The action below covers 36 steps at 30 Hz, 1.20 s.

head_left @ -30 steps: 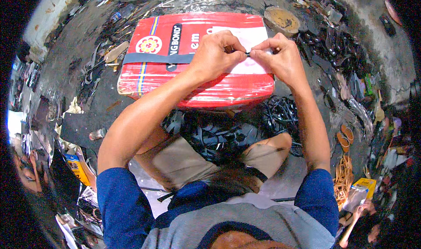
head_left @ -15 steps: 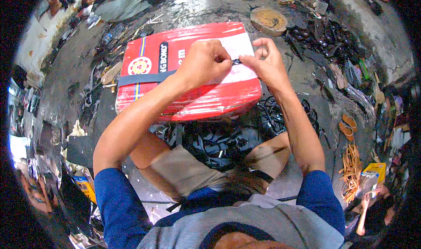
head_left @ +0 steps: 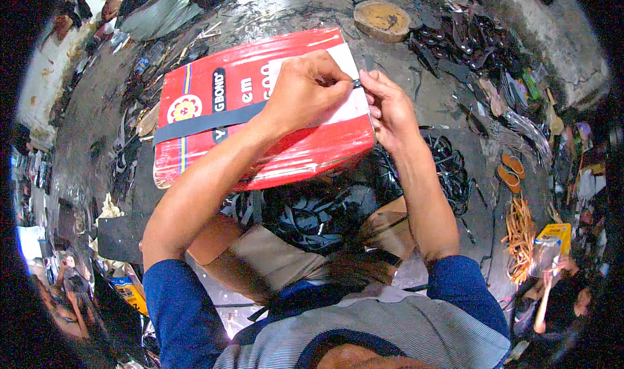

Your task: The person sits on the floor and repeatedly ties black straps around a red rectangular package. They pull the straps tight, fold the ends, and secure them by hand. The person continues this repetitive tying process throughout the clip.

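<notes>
A red box (head_left: 214,151) with a white patch on its right part lies in front of me. Over that patch, my left hand (head_left: 309,89) is closed in a pinch on a small black strip (head_left: 356,83). Only a short bit of the strip shows between my hands. My right hand (head_left: 392,109) is at the box's right edge, thumb and curled fingers closed at the strip's other end. A wider dark grey strap (head_left: 208,123) runs across the box from its left edge and passes under my left wrist.
Black strips in a dark bag (head_left: 318,216) lie between my knees, and tangled black cords (head_left: 448,174) are right of it. A round wooden block (head_left: 382,21) stands beyond the box, near a heap of black pieces (head_left: 455,41). Tan strips (head_left: 519,239) lie to my right.
My right hand's fingers have curled in, and both hands are now nearer the box's right edge. The whole view has shifted slightly, so the box sits further left in the picture.
</notes>
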{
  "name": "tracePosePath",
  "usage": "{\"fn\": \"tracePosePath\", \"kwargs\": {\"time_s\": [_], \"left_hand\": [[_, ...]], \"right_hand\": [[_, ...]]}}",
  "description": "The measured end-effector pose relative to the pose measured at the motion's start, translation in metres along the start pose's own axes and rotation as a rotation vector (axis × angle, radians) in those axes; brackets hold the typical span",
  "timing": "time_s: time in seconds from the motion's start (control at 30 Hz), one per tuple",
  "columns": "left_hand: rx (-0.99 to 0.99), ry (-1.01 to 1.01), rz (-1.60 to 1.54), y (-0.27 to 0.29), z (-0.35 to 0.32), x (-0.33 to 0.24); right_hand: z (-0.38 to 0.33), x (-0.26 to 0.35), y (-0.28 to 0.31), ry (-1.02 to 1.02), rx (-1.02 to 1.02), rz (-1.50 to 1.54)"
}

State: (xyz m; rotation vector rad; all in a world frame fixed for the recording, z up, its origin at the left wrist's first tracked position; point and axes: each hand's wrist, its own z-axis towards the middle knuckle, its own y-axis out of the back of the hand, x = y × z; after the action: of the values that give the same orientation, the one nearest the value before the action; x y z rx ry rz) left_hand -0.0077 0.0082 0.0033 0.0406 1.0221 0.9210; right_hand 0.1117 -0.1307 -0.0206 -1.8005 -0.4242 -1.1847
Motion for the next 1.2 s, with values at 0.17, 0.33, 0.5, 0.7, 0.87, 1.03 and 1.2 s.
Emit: {"fn": "tracePosePath", "kwargs": {"time_s": [0.17, 0.33, 0.5, 0.7, 0.87, 1.03, 1.2], "left_hand": [[0.012, -0.018, -0.015, -0.007, 0.006, -0.003], [-0.002, 0.010, -0.051, -0.008, 0.005, -0.006], [-0.008, 0.018, -0.017, -0.008, 0.004, 0.001], [0.018, 0.080, -0.033, -0.007, 0.004, 0.000], [0.022, 0.084, -0.056, -0.008, 0.004, -0.002], [0.016, 0.093, -0.023, -0.006, 0.005, -0.001], [0.020, 0.121, -0.032, -0.005, 0.006, -0.003]], "right_hand": [[-0.002, 0.003, 0.016, -0.195, 0.022, 0.098], [0.012, 0.043, -0.006, 0.144, -0.090, -0.604], [0.046, 0.034, -0.021, 0.566, -0.329, -1.414], [0.073, -0.032, 0.031, 0.501, -0.303, -0.885], [0.079, -0.122, 0.095, 0.324, -0.400, -0.824], [0.073, -0.210, 0.153, 0.319, -0.409, -0.880], [0.055, -0.294, 0.215, 0.275, -0.560, -1.007]]}}
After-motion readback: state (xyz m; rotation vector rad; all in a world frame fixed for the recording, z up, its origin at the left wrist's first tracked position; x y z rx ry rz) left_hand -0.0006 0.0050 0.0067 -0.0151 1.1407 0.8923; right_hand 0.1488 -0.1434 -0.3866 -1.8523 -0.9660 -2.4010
